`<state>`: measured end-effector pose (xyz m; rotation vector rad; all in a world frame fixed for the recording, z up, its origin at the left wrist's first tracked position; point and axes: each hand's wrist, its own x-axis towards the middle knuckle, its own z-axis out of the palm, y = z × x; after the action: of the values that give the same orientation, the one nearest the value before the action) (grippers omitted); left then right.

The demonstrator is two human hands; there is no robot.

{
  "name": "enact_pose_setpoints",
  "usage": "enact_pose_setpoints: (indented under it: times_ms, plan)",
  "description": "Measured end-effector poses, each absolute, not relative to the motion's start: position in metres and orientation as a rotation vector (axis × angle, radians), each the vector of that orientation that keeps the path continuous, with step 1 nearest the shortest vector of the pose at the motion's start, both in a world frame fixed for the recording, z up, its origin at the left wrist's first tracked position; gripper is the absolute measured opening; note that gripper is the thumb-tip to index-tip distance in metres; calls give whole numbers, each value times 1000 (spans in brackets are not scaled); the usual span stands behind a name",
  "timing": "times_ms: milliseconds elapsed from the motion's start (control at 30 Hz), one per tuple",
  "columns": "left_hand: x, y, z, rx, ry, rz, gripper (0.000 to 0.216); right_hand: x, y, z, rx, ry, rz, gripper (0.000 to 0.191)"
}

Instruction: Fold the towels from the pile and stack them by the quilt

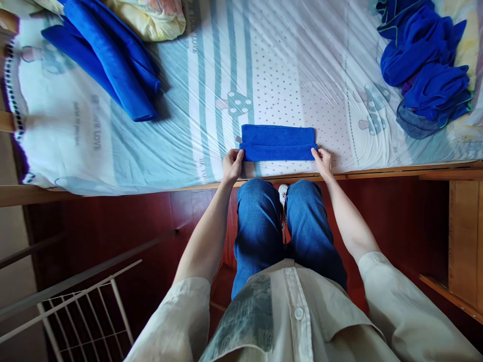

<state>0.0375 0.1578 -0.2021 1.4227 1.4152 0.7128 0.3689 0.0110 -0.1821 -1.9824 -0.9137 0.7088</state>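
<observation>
A blue cloth towel (278, 136) lies folded into a flat strip near the front edge of the bed, its near long edge turned over on itself. My left hand (233, 165) pinches its near left corner between thumb and fingers. At the near right corner, my right hand (322, 161) is closed on the cloth in the same way. A small grey tag (238, 140) sticks out from the towel's left end.
Folded blue cloths (109, 65) are stacked at the back left beside a yellow bundle (151, 17). A crumpled pile of blue cloths (426, 65) rests at the far right. The patterned sheet (324, 75) covers the bed. A white metal rack (83, 306) stands at lower left.
</observation>
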Motion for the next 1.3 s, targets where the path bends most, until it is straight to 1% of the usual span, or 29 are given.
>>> enact_pose_setpoints:
  times_ms: [200, 833, 1300]
  plan:
    - [38, 156, -199, 1431, 1455, 736, 40, 369, 10, -183, -1967, -919, 717, 68]
    - [39, 149, -194, 1507, 1496, 790, 46, 367, 8, -183, -1979, -938, 677, 70]
    - [40, 147, -196, 1493, 1516, 779, 35, 367, 8, -182, -1979, -908, 718, 65]
